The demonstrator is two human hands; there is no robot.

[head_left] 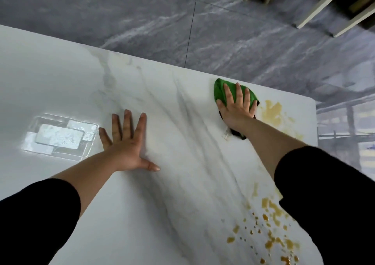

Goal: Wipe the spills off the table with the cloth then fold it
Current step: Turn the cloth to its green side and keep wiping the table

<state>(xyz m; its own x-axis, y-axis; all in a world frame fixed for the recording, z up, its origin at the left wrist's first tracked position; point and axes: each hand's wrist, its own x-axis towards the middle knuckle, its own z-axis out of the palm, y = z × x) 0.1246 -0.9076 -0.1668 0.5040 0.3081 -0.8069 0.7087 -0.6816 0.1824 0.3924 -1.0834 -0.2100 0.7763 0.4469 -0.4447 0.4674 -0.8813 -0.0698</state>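
Note:
A green cloth [220,89] lies bunched on the white marble table [182,143] near its far edge. My right hand [236,108] presses flat on the cloth with fingers spread, covering most of it. A yellowish smeared spill [273,111] lies just right of the cloth. Amber drops and puddles of a second spill [272,230] are scattered at the near right, beside my right sleeve. My left hand [127,141] rests flat on the bare table with fingers spread, holding nothing.
A clear glass tray [60,136] sits on the table left of my left hand. The table's far edge runs diagonally, and its right corner [312,104] is close to the cloth. Grey marble floor lies beyond, with white furniture [332,7] at the top right.

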